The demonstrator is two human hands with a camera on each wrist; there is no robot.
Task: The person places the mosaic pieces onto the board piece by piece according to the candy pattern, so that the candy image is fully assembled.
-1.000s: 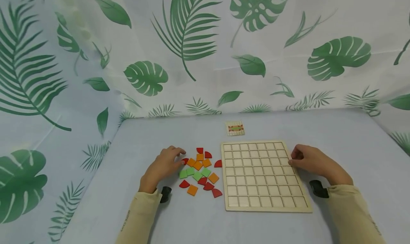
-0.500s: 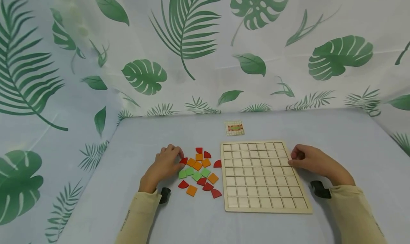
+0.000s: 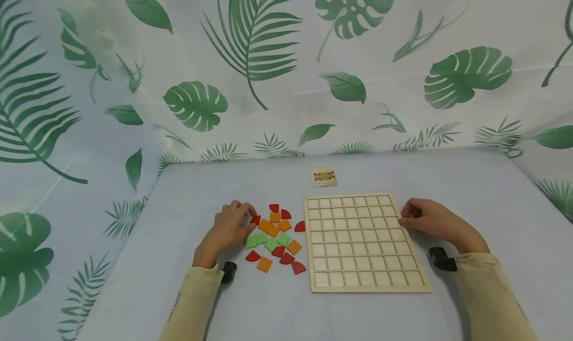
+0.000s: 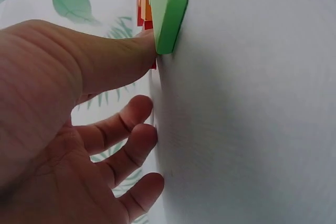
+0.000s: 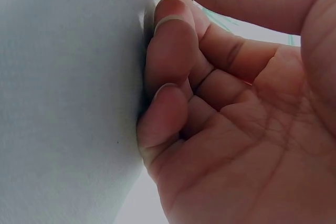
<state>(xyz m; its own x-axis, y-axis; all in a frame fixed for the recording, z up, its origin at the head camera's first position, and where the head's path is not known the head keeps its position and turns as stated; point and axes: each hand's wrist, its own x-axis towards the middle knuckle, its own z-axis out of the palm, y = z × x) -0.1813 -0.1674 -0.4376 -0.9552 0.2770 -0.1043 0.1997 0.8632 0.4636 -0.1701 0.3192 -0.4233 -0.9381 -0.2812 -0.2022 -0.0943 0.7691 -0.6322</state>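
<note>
A white cloth printed with green leaves [image 3: 286, 102] hangs behind and beside a pale bluish-white table [image 3: 250, 311]. On it lies a square, pale wooden board ruled into a grid [image 3: 364, 242], between the right hand [image 3: 431, 221] and a loose scatter of tiles by the left hand [image 3: 227, 230]. Beige sleeves [image 3: 192, 301] cover both forearms. Beyond the board's far edge lies a small square card with a red, orange and green pattern [image 3: 323, 176]. The scatter mixes orange square tiles [image 3: 264, 264], light green flat tiles [image 3: 271, 244] and red quarter-circle tiles [image 3: 287, 258], some touching; in the left wrist view a green one rises close beside the thumb, touching or not I cannot tell. The right thumb and index finger pinch the board's right edge, the other fingers folded towards the palm. The left thumb and index finger, nearly together, grasp the leftmost upper red tile [image 3: 255, 220]; the other three fingers bend loosely, apart from one another
</note>
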